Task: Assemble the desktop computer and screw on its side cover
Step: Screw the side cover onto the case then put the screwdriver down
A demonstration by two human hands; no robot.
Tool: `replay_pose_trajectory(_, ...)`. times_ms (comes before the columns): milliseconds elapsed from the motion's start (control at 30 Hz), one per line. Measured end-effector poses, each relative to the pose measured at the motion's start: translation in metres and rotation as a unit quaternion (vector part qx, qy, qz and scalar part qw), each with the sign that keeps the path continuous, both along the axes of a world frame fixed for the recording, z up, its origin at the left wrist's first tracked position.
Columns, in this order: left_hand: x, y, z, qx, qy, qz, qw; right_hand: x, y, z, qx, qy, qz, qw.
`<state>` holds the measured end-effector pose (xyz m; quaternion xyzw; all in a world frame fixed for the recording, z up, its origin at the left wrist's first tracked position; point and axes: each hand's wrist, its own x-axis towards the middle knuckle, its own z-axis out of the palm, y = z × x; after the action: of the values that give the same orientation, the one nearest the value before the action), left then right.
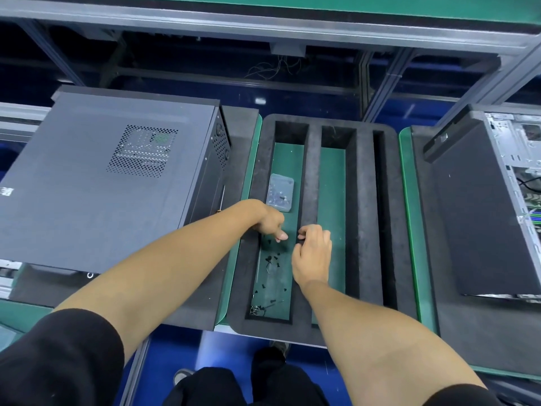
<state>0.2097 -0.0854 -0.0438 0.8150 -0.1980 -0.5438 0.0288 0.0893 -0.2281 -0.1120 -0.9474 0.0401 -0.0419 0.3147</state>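
A dark desktop computer case [102,177] lies on its side at the left with its vented side cover on top. Beside it sits a black foam tray [313,177] with long green-floored compartments. Loose black screws [270,259] lie in its left compartment. My left hand [270,222] hovers over that compartment with fingers curled and thumb tip pointing down. My right hand [311,250] rests on the foam divider, fingers curled toward the left hand. Whether either hand holds a screw is hidden by the fingers.
A clear plastic box [280,193] of small parts lies further back in the same compartment. At the right stands a second, open computer chassis [515,177] with a dark panel [474,218] beside it. A thin rod-like tool [222,197] lies between the left case and the tray.
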Motion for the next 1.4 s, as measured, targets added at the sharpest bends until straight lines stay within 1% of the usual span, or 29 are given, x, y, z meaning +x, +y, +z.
replay_pose_trajectory(67,0.000,0.004,-0.002,-0.033,0.049,0.093,0.994,0.000,0.000,-0.001,0.000,-0.007,0.000,1.000)
replay_pose_trajectory(100,-0.001,0.007,-0.002,-0.055,0.078,0.150,0.984,0.000,0.000,-0.001,0.001,-0.010,0.001,1.000)
replay_pose_trajectory(167,-0.003,0.015,0.001,-0.105,0.122,0.258,0.953,0.000,-0.001,-0.001,0.007,-0.015,0.002,1.000)
replay_pose_trajectory(200,-0.006,0.020,0.002,-0.136,0.140,0.309,0.931,0.000,-0.001,-0.001,0.010,-0.017,0.004,1.000)
replay_pose_trajectory(267,-0.014,0.028,0.005,-0.216,0.176,0.412,0.868,-0.001,0.000,0.000,0.018,-0.021,0.005,1.000)
replay_pose_trajectory(333,-0.025,0.034,0.005,-0.299,0.188,0.485,0.800,-0.001,0.000,0.000,0.021,-0.021,0.006,1.000)
replay_pose_trajectory(467,-0.053,0.038,0.005,-0.422,0.176,0.593,0.663,-0.001,0.000,0.001,0.015,-0.024,0.012,1.000)
replay_pose_trajectory(533,-0.064,0.039,0.007,-0.461,0.167,0.628,0.604,-0.002,0.000,0.000,0.009,-0.022,0.016,1.000)
replay_pose_trajectory(633,-0.082,0.043,0.012,-0.488,0.146,0.667,0.543,-0.001,0.000,0.002,-0.027,-0.013,0.026,0.999)
replay_pose_trajectory(733,-0.099,0.046,0.015,-0.476,0.109,0.722,0.490,-0.004,0.008,0.010,-0.081,-0.021,0.087,0.993)
replay_pose_trajectory(800,-0.113,0.047,0.015,-0.445,0.063,0.756,0.475,-0.003,0.024,0.019,-0.051,-0.018,0.127,0.990)
replay_pose_trajectory(867,-0.127,0.050,0.013,-0.421,0.016,0.782,0.460,0.004,0.049,0.031,0.019,0.010,0.168,0.986)
replay_pose_trajectory(1000,-0.157,0.065,0.009,-0.418,-0.019,0.803,0.424,0.017,0.098,0.054,0.118,0.102,0.270,0.950)
replay_pose_trajectory(1067,-0.170,0.069,0.007,-0.423,-0.029,0.801,0.422,0.019,0.113,0.063,0.158,0.147,0.292,0.932)
replay_pose_trajectory(1133,-0.182,0.070,0.003,-0.429,-0.019,0.796,0.428,0.025,0.123,0.070,0.143,0.173,0.315,0.922)
replay_pose_trajectory(1233,-0.200,0.076,-0.002,-0.439,0.029,0.792,0.424,0.034,0.132,0.080,0.105,0.224,0.345,0.905)
replay_pose_trajectory(1333,-0.211,0.082,-0.004,-0.462,0.057,0.778,0.422,0.038,0.136,0.092,0.065,0.277,0.348,0.893)
replay_pose_trajectory(1400,-0.218,0.084,-0.004,-0.473,0.073,0.773,0.416,0.034,0.139,0.096,0.047,0.289,0.354,0.888)
